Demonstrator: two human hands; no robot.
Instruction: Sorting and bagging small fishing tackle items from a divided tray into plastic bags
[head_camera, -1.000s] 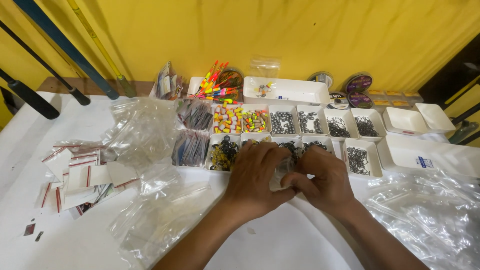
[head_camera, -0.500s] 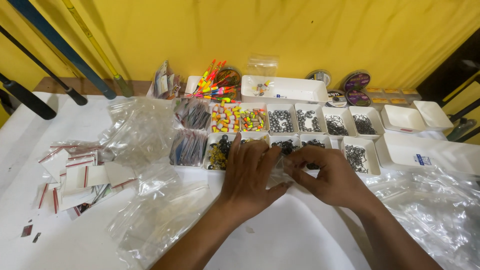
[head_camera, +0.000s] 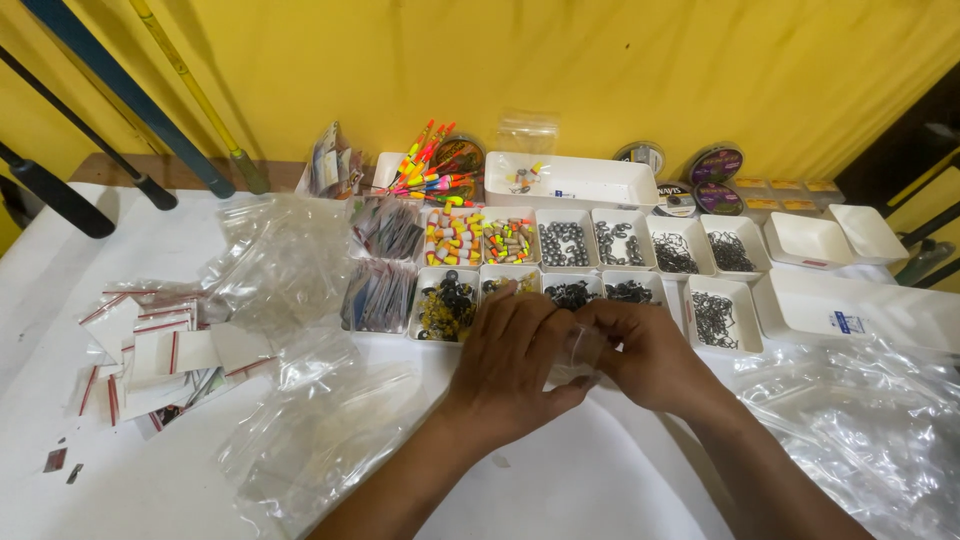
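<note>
My left hand (head_camera: 505, 365) and my right hand (head_camera: 650, 352) meet over the white table, just in front of the row of small white trays. Between them both hands pinch a small clear plastic bag (head_camera: 578, 350). What the bag holds is hidden by my fingers. Right behind the hands stand trays of small black rings (head_camera: 572, 294) and dark swivels (head_camera: 630, 292).
White trays hold colourful beads (head_camera: 455, 238), grey sinkers (head_camera: 565, 243) and black hooks (head_camera: 715, 318). Bright floats (head_camera: 432, 170) and line spools (head_camera: 715, 165) lie at the back. Clear bags are heaped at left (head_camera: 300, 400) and right (head_camera: 870, 430). Red-striped packets (head_camera: 160, 345) lie far left. Fishing rods (head_camera: 120, 110) lean on the yellow wall.
My hands stay together on the small bag. The right hand reached toward the trays half a second ago and has drawn back against the left hand.
</note>
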